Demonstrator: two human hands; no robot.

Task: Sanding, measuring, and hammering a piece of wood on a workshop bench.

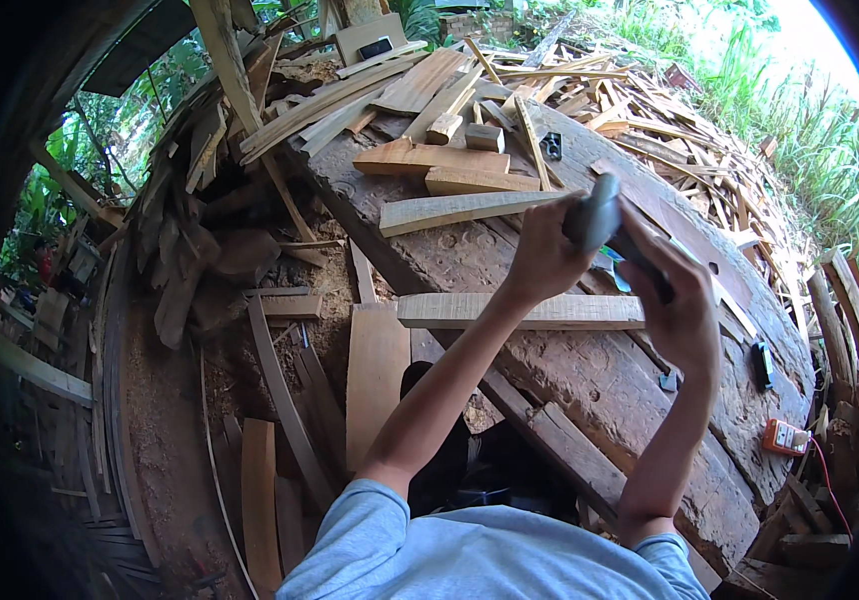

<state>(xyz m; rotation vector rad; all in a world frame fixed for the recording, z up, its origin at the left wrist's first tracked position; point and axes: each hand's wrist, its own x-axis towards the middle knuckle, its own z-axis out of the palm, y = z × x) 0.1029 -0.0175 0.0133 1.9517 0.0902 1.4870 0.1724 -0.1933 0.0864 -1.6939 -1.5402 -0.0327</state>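
Both my hands are raised over a thick, worn wooden bench [590, 390], holding a blurred grey tool [598, 212] with a rounded end and a dark lower part; its exact kind cannot be made out. My left hand [553, 245] closes round its grey end. Around the dark part are the fingers of my right hand [685, 310]. Below them a pale squared board [520, 311] lies across the bench, its left end jutting past the edge. A second pale board [460, 211] rests farther off, partly behind my left hand.
Short wood blocks [485, 182] and planks [420, 80] cover the far bench. Offcuts [670, 150] pile up behind. An orange socket box [785, 437] with a red cable sits at right, near a black object [763, 366]. Boards [375, 370] stand by the near-left edge.
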